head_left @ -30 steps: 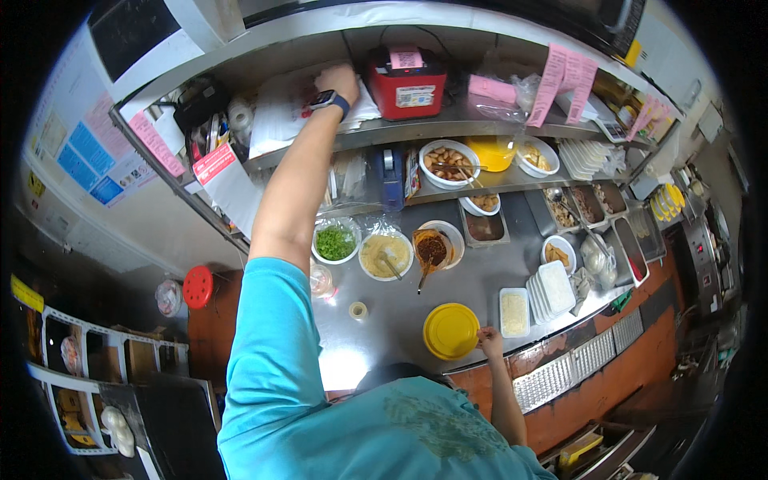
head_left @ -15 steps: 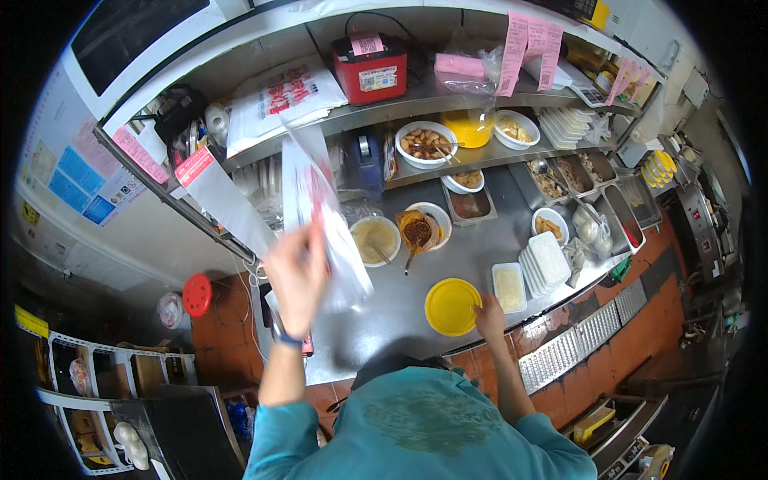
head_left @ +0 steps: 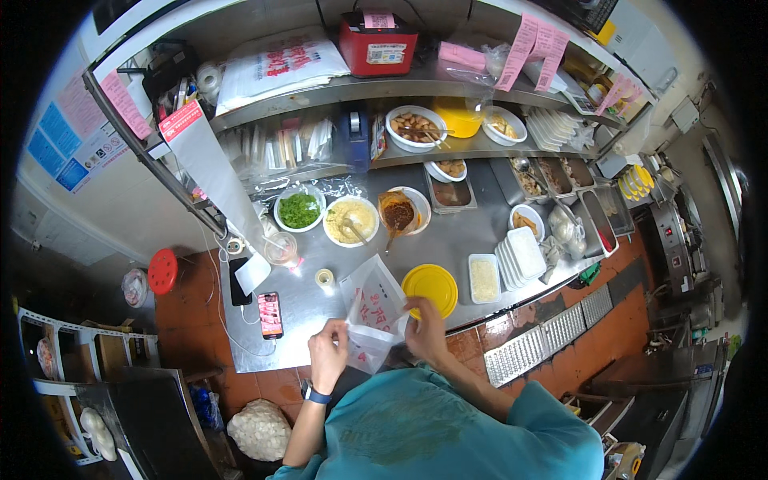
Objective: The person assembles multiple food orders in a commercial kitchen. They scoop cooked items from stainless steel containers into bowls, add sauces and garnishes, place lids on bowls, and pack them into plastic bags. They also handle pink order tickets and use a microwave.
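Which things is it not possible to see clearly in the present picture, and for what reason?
Head view:
Inside of the white bag: its upper side hides it.
Exact grip of the right hand: too small to tell.
What, if anything, is under the yellow lid: the lid covers it.
Lit phone: screen details too small.

Teal shirt (head_left: 512, 440) with darker patch (head_left: 404, 428), blue-banded wristwatch (head_left: 317, 394)

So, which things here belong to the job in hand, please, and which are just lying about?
Seemingly in the job: white printed bag in the left hand, right hand at its edge; yellow lid by the right hand.

Seemingly just lying about: lit phone; red stool.
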{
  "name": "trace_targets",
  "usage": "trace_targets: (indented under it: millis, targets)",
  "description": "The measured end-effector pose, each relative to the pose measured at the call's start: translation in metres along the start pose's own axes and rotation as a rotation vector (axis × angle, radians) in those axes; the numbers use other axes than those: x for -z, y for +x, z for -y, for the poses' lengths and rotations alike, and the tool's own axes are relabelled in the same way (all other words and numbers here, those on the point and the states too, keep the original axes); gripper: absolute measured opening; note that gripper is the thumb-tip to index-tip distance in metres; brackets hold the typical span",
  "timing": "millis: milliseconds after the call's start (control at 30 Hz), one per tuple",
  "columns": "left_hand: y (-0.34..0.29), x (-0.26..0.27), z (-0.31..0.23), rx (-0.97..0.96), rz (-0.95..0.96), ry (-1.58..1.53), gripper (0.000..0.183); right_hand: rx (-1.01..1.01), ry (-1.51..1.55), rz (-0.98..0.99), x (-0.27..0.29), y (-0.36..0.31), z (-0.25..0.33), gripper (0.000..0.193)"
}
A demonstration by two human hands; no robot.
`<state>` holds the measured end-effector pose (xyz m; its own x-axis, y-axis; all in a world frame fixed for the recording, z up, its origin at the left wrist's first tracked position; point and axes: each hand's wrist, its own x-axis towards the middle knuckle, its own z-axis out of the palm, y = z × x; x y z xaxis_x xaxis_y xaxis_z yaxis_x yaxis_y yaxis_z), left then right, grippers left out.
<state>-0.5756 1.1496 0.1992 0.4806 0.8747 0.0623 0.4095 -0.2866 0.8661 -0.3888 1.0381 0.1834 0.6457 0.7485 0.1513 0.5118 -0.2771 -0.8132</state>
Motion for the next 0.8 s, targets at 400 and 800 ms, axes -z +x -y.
trace_targets:
  millis: [400, 800]
  targets:
    - [0.0, -0.031, 0.04, -0.468, 0.427, 0.098, 0.009, -0.078, 0.023, 1.244, -0.064, 0.015, -0.07, 0.043]
    - [0.1, -0.056, 0.11, -0.309, 0.739, 0.572, 0.059, -0.697, 0.292, -0.334, 0.001, -0.028, -0.163, 0.031]
